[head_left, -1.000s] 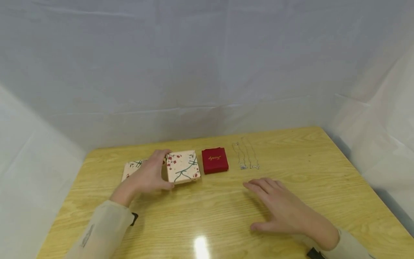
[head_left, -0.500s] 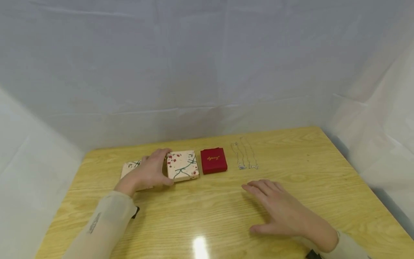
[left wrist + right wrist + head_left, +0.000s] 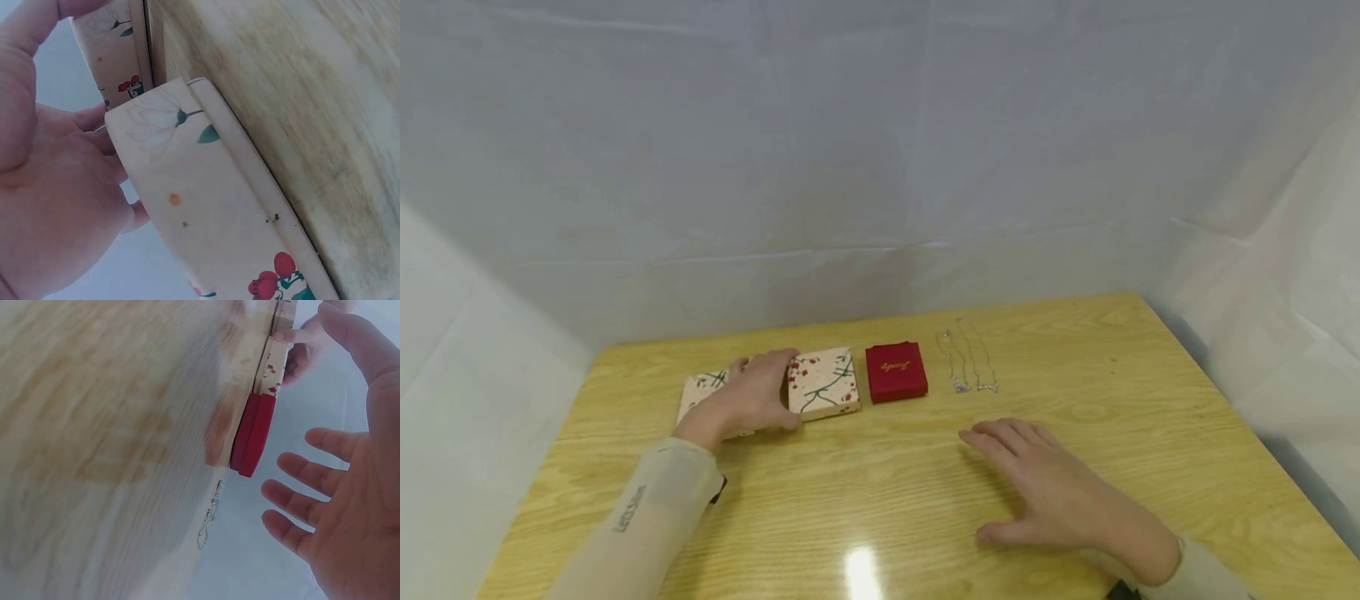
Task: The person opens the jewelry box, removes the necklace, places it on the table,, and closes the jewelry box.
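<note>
In the head view my left hand (image 3: 748, 398) grips the left side of a cream flowered box (image 3: 826, 385), thumb at its front and fingers at its back corner. Under that wrist lies a second flowered box (image 3: 698, 390), partly hidden; it fills much of the left wrist view, its side (image 3: 181, 162) facing the camera. Beside the gripped box sits a red jewelry box (image 3: 897, 372) with gold lettering. My right hand (image 3: 1052, 492) hovers over the table's right half, fingers spread, holding nothing.
Two thin silver necklaces, one with a pendant (image 3: 962, 387) and one with a branch-like piece (image 3: 988, 387), lie right of the red box. The wooden table (image 3: 850, 492) meets a white sheet (image 3: 880, 167) at its back edge.
The gripped flowered box has come down flat on the table and shifted slightly, with my left hand staying on it. My right hand has hardly moved.
</note>
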`<act>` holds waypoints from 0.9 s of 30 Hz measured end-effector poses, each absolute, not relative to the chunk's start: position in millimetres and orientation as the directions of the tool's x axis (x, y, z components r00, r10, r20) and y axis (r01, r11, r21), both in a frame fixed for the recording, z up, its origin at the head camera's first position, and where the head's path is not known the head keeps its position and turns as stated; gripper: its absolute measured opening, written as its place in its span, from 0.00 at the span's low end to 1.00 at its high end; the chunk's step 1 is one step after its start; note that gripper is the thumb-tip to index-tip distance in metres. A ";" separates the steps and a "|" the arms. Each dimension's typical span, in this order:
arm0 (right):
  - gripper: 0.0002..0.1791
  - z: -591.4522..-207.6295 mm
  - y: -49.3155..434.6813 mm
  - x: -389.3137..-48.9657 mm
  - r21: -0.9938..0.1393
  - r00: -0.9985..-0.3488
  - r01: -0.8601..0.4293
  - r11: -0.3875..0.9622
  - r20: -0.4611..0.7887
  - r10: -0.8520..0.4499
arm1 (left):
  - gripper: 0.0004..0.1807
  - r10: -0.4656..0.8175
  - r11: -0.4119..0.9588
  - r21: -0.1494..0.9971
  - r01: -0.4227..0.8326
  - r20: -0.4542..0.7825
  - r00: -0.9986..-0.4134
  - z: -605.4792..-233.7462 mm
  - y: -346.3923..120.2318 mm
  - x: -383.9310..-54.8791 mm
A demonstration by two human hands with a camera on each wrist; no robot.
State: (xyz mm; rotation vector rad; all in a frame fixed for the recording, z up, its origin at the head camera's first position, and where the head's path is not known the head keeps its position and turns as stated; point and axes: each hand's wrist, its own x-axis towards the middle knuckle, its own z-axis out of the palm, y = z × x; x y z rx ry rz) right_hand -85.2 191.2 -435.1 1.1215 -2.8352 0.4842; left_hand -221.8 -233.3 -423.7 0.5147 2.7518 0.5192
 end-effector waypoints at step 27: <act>0.58 -437.7 189.2 -85.0 -0.261 -0.732 -0.677 0.688 0.154 -0.663 | 0.68 0.390 0.864 0.403 0.302 -0.155 -0.908 -417.5 -238.4 -210.8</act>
